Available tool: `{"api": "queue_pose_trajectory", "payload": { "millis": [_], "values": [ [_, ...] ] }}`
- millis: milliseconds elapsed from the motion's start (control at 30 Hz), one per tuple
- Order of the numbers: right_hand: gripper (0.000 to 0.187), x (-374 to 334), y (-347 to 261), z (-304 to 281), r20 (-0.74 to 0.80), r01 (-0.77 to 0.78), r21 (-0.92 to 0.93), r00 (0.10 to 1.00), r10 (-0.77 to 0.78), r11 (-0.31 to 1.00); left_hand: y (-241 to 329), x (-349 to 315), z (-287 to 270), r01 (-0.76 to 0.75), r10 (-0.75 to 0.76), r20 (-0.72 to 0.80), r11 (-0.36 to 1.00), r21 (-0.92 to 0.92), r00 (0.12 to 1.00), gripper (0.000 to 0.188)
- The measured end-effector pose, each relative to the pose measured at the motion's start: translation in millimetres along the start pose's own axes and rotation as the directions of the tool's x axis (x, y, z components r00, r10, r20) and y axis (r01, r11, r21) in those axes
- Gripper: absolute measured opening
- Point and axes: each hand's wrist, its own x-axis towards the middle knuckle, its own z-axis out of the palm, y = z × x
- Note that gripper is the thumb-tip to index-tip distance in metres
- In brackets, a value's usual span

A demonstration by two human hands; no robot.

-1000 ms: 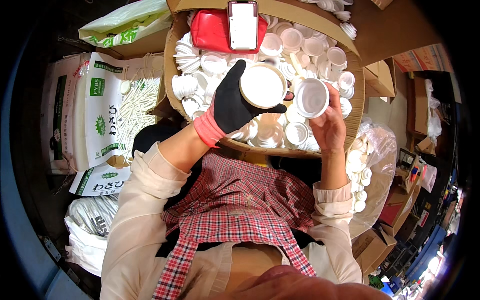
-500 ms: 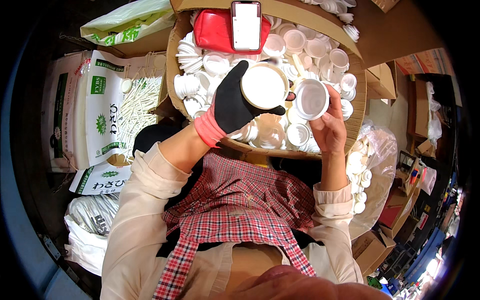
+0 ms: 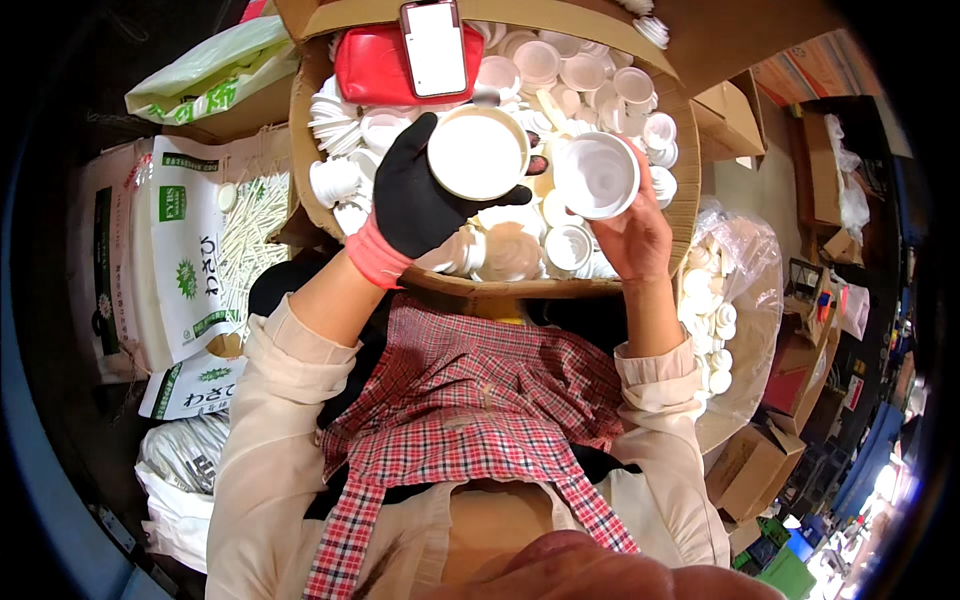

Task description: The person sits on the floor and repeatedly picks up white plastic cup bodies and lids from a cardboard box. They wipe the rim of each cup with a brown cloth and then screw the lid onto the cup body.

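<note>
My left hand (image 3: 415, 205) wears a black glove with a pink cuff. Its thumb and fingers close around a round white piece with a cream rim (image 3: 478, 152), whose broad face shows. In my bare right hand (image 3: 640, 240) is a shallow white plastic cup (image 3: 597, 177), gripped by its right side with the hollow inside facing up. A small gap separates the two pieces. Both are held over a cardboard box (image 3: 500, 288) full of loose and nested white plastic cups and lids (image 3: 569, 247).
A red pouch (image 3: 362, 65) and a phone (image 3: 435, 55) rest at the box's far side. At left, thin white sticks (image 3: 256, 235) lie beside a printed sack (image 3: 183, 270). A clear bag (image 3: 750, 330) of white pieces stands at right, near cardboard boxes (image 3: 752, 470).
The whole view has shifted, moving the scene leftward. My right hand has drawn slightly away from the left, and its cup has turned so more of the inside shows. Both hands keep their pieces.
</note>
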Motion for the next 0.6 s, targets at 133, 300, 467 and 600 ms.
{"api": "queue_pose_trajectory", "payload": {
  "millis": [133, 300, 467, 600],
  "values": [
    [0.067, -3, 0, -4, -0.059, -0.023, 0.02, 0.998, 0.024, 1.0, -2, 1, -4, 0.002, 0.002, 0.116, 0.999, -0.038, 0.993, 0.059],
    [0.066, -3, 1, -3, -0.028, -0.026, -0.05, 0.999, 0.025, 0.998, 6, 2, -6, 0.004, -0.016, 0.11, 0.994, 0.108, 0.994, 0.059],
    [0.073, -2, 0, 3, -0.004, 0.025, -0.294, 1.0, -0.027, 0.956, 4, 2, -9, -0.059, 0.06, 0.0, 0.969, 0.238, 0.998, 0.058],
    [0.073, -7, 1, -1, 0.09, 0.042, -0.409, 0.996, -0.005, 0.911, -1, 2, 1, -0.068, 0.085, -0.095, 0.982, 0.175, 0.992, 0.051]
  ]
}}
